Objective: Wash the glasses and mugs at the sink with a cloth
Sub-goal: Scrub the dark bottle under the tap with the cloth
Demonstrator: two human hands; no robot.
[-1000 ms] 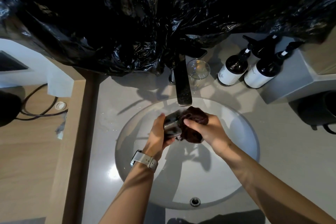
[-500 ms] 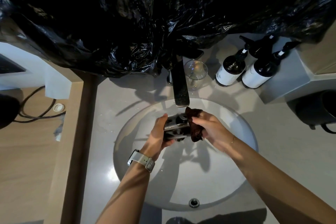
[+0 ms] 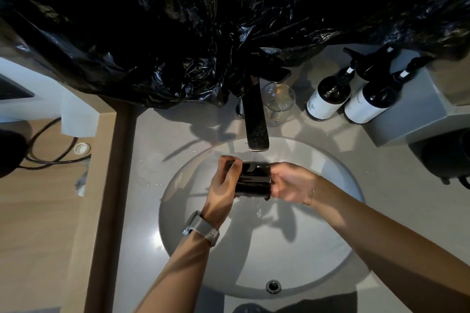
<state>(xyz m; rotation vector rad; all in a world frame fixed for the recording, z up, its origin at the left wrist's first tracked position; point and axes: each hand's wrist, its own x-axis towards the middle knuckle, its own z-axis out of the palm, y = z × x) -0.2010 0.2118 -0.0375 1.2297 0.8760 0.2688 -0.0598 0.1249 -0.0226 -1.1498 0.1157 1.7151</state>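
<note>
Nearest, an overflow hole (image 3: 273, 286) is seen in the near wall of the round white sink (image 3: 318, 249). Both forearms are reached out over the basin; a grey-strapped watch (image 3: 201, 229) is worn on the left wrist and a thin bracelet (image 3: 310, 195) on the right.

A dark mug (image 3: 253, 178) is held on its side over the middle of the basin, just under the spout. It is gripped at its left end by the left hand (image 3: 221, 185), thumb and fingers curled round it. The right end is met by the right hand (image 3: 290, 183), palm up, fingers hidden at or inside the mug's mouth; whether they are curled cannot be told. Only a small dark scrap of the cloth (image 3: 267, 198) is visible at the mug's lower right edge, by the right palm. Water is seen falling from below the mug into the basin.

Further back, a dark flat tap (image 3: 255, 119) is extended over the far rim. A clear glass (image 3: 277, 104) is stood upright on the counter (image 3: 157, 150) just right of the tap. Further right, two dark pump bottles (image 3: 328, 99) with white labels are stood side by side, near a grey box (image 3: 407, 119). On the left, a wooden surface (image 3: 38, 211) with a black cable (image 3: 50, 150) is visible. Farthest, crumpled black plastic sheeting (image 3: 203, 20) is hung across the whole back.
</note>
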